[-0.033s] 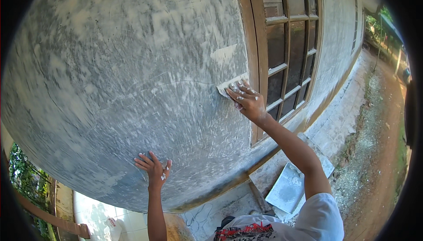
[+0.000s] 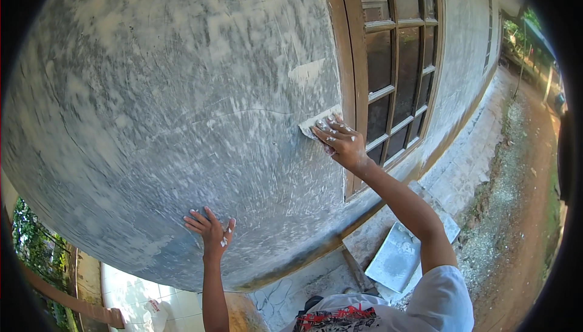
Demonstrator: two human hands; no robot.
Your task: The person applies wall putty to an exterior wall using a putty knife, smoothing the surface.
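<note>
My right hand [image 2: 345, 141], its fingers spotted with white putty, grips a broad flat putty scraper [image 2: 311, 124]. The scraper's wide edge lies against the grey wall [image 2: 243, 144], close to the wooden window frame [image 2: 346, 40]. How its handle sits is hidden by my fingers. Lower down and to the left, my left hand [image 2: 212, 232] is open, fingers spread at the wall, with white smears on the fingertips and thumb. Patchy white putty covers much of the wall, and a thicker pale patch [image 2: 306, 72] shows above the scraper.
A window with small panes [image 2: 404, 71] stands right of the wall. On the ledge below my right arm lies a shallow white-smeared tray [image 2: 396, 258]. A dirt path [image 2: 531, 192] runs along the far right. White tiles [image 2: 130, 292] show at lower left.
</note>
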